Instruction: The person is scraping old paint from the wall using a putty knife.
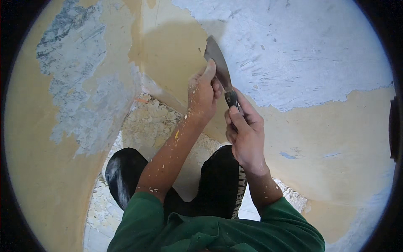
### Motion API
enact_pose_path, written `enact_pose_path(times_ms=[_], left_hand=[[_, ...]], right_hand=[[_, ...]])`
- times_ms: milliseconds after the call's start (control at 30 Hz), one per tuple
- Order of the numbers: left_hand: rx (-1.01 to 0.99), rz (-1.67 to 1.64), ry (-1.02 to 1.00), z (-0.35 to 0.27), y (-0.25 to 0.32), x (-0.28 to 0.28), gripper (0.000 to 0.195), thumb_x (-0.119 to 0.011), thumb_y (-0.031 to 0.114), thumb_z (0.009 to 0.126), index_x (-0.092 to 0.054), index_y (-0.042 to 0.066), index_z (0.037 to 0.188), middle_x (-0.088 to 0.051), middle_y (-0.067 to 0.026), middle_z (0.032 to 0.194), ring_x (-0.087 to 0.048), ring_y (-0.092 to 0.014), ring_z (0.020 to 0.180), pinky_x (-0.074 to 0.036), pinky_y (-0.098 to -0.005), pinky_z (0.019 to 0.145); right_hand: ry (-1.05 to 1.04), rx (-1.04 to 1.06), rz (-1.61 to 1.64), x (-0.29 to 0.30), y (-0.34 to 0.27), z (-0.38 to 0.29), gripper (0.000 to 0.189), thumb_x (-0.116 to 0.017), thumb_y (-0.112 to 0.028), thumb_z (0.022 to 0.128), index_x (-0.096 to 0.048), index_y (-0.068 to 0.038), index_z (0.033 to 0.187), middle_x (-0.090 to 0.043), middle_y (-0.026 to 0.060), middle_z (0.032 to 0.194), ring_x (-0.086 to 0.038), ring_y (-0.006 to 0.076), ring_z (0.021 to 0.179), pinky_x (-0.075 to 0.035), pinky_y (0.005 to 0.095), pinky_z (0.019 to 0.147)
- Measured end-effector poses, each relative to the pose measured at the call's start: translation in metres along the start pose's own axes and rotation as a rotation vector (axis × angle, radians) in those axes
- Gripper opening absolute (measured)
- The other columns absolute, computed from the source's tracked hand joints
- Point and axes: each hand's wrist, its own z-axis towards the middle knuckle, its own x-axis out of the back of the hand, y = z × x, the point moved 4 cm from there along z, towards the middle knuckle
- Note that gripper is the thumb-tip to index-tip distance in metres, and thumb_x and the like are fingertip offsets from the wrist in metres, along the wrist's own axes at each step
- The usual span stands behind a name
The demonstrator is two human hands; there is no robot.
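Note:
A putty knife with a broad, thin metal blade and a dark handle is tilted in front of the wall. My right hand is wrapped around its handle, with the thumb along the near side. My left hand is at the blade, its thumb against the blade's left edge and its fingers curled below. Behind the blade runs the ragged border between yellowish paint and a bare, pale grey patch with dark scratches. Whether the blade touches the wall is unclear.
Another wall with a scraped patch meets this one at a corner on the left. Paint flakes litter the floor along the wall bases, around my knees. A dark object shows at the right rim.

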Motion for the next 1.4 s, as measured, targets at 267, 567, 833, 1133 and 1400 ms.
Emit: enact_pose_path(times_ms=[267, 567, 833, 1133, 1400], left_hand=[[-0.097, 0.149, 0.075, -0.011, 0.009, -0.003, 0.034, -0.051, 0.032, 0.088, -0.05, 0.01, 0.062, -0.043, 0.0019, 0.05, -0.037, -0.006, 0.042, -0.028, -0.0218, 0.039], [-0.088, 0.396, -0.027, -0.009, 0.042, 0.001, 0.033, -0.052, 0.034, 0.087, -0.049, 0.014, 0.062, -0.041, 0.0047, 0.054, -0.037, -0.005, 0.047, -0.028, -0.0201, 0.044], [0.101, 0.108, -0.094, -0.005, 0.023, -0.004, 0.037, -0.052, 0.034, 0.087, -0.047, 0.011, 0.059, -0.038, 0.004, 0.047, -0.033, -0.005, 0.038, -0.024, -0.0207, 0.036], [0.043, 0.06, -0.031, 0.0, 0.044, -0.006, 0.036, -0.053, 0.039, 0.085, -0.046, 0.015, 0.059, -0.037, 0.006, 0.048, -0.029, -0.005, 0.038, -0.022, -0.021, 0.037], [0.121, -0.133, -0.092, -0.013, 0.006, -0.014, 0.035, -0.052, 0.035, 0.087, -0.045, 0.016, 0.058, -0.036, 0.0054, 0.047, -0.03, -0.005, 0.038, -0.021, -0.0205, 0.035]], right_hand=[[0.084, -0.074, 0.129, -0.015, 0.007, -0.01, 0.036, -0.043, -0.009, 0.091, -0.041, -0.004, 0.127, -0.043, -0.001, 0.07, -0.028, 0.0005, 0.046, -0.023, 0.0137, 0.04], [0.064, -0.036, 0.269, -0.043, 0.005, -0.002, 0.036, -0.043, -0.012, 0.091, -0.04, -0.003, 0.126, -0.042, -0.0013, 0.071, -0.028, 0.001, 0.046, -0.022, 0.0135, 0.039], [-0.012, -0.039, 0.267, -0.041, -0.01, -0.002, 0.035, -0.042, -0.011, 0.091, -0.041, -0.005, 0.125, -0.043, -0.0017, 0.07, -0.028, 0.0009, 0.045, -0.021, 0.0141, 0.038], [-0.024, -0.037, 0.026, -0.054, -0.02, -0.002, 0.042, -0.046, -0.007, 0.088, -0.038, -0.004, 0.128, -0.042, -0.0039, 0.071, -0.029, 0.0004, 0.048, -0.021, 0.014, 0.041], [-0.064, -0.002, 0.041, -0.032, -0.031, -0.021, 0.041, -0.039, -0.009, 0.09, -0.034, -0.003, 0.131, -0.041, -0.0021, 0.074, -0.027, 0.0002, 0.046, -0.02, 0.0131, 0.037]])
